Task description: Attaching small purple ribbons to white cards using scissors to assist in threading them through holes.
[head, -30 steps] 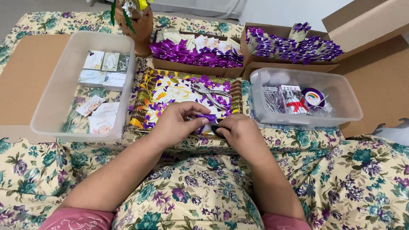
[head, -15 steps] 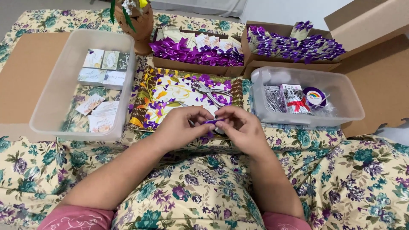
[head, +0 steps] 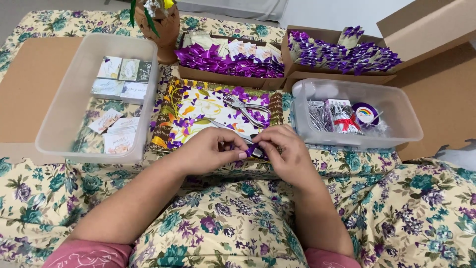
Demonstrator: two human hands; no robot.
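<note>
Two hands meet at the near middle of the worktop, over the floral cloth. The left hand (head: 210,149) and the right hand (head: 282,151) both pinch a small piece of purple ribbon (head: 251,150) between thumb and fingertips, so each is closed on it rather than loose. The ribbon sits right between the two hands, just above the near edge of a patterned tray (head: 171,124).

By the look of it, the ribbon is very light, thin and soft, with a glossy face that may slide between fingers. It would crease easily, so a gentle pinch near its ends or at its fold seems the best place to hold it.

On the tray, at 12 o'clock from the hands, lie scraps of purple ribbon and a pair of metal pliers (head: 246,109). At 10 o'clock stands a clear plastic tub (head: 64,129) with small printed cards in it. At 2 o'clock a second clear tub (head: 396,124) holds a ribbon spool (head: 366,113), a small red-tied packet and thin metal pins.

Farther off, at 12 o'clock, a cardboard box (head: 225,79) is packed with purple bows, and at 1 o'clock another box (head: 322,35) holds more. A brown pot (head: 166,30) stands at 11 o'clock.
</note>
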